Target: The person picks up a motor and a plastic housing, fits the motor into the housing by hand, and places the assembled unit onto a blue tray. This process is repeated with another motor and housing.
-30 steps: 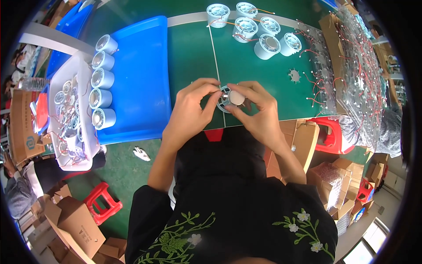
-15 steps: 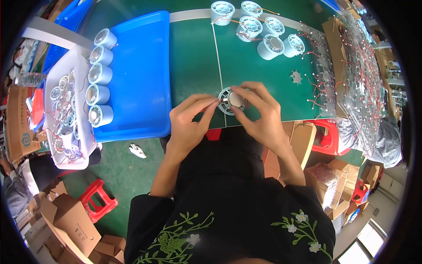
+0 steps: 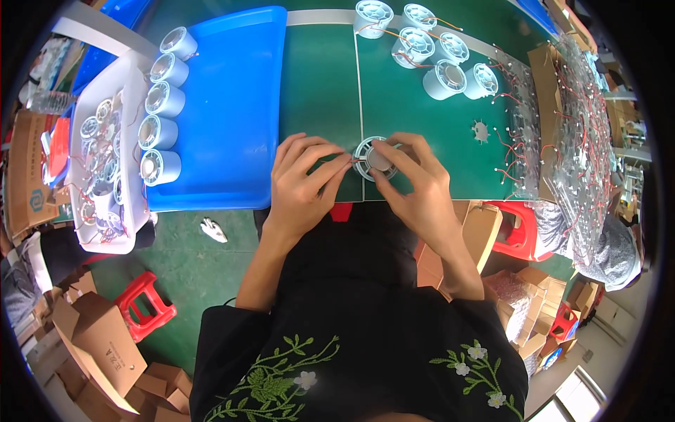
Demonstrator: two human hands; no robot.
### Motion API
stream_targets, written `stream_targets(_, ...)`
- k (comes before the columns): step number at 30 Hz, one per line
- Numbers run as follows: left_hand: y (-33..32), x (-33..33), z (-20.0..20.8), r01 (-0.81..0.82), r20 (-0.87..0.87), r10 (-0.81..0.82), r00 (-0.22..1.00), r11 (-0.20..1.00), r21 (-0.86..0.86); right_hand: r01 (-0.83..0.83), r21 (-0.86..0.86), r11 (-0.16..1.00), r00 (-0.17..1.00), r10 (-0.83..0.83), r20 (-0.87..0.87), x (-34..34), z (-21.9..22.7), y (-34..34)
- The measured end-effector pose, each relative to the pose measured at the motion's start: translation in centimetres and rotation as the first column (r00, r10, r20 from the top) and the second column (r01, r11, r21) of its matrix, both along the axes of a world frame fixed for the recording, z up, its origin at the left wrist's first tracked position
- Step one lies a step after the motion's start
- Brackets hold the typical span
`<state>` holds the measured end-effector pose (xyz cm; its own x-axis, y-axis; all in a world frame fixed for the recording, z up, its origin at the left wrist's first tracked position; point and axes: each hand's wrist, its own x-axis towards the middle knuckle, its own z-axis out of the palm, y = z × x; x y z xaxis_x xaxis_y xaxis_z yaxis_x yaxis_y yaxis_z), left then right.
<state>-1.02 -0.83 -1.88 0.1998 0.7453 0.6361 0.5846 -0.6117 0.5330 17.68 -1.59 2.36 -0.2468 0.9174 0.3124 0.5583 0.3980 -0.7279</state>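
A round white part (image 3: pixel 361 171) with spokes is being held near the front edge of the green table (image 3: pixel 450 176), between the two hands. A flat grey disc (image 3: pixel 378 161) is being held over the middle of the part by the right hand (image 3: pixel 420 184). The disc is being hugged on its far side by the bent fingers and on its near side by the thumb, so it is sitting inside that grip. How hard it is being squeezed cannot be told. At the left side of the disc, a thin reddish wire (image 3: pixel 357 160) is being pinched between the thumb and first fingertip of the left hand (image 3: pixel 306 179). The rim of the part is being left just beside those tips, and its right side is being hidden by the right fingers. Farther off, a row of white cups (image 3: pixel 166 100) is being held by the blue tray (image 3: pixel 225 105), along its left side. A small silver piece with teeth (image 3: pixel 480 131) is being held up by the table, right of the hands.
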Motion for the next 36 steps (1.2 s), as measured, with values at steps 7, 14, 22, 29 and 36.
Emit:
stream_targets(7,-0.4,-0.1,-0.3,-0.028,-0.042,0.026,0.999,0.998,-0.054,-0.014,0.074,0.997,0.996,0.007,0.089,0.0,0.1,0.1)
stream_targets(14,-0.3,0.0,-0.3,-0.047,-0.086,0.038,0.996,0.993,-0.107,-0.028,0.024,0.999,0.996,0.026,0.083,0.2,0.0,0.3)
stream_targets(22,-0.4,0.3,-0.6,-0.049,-0.069,0.033,0.997,0.971,-0.235,-0.035,0.007,0.999,0.994,0.034,0.102,0.2,0.3,0.5)
stream_targets(29,-0.4,0.3,0.0,-0.011,0.003,0.012,1.0,0.962,-0.274,-0.031,0.005,0.999,0.989,0.03,0.143,0.8,0.1,1.0)
stream_targets(36,-0.6,3.0,0.6,0.081,0.307,0.038,0.951,0.927,-0.367,-0.222,-0.638,0.738,0.851,-0.173,-0.496,1.9,-2.3,2.2)
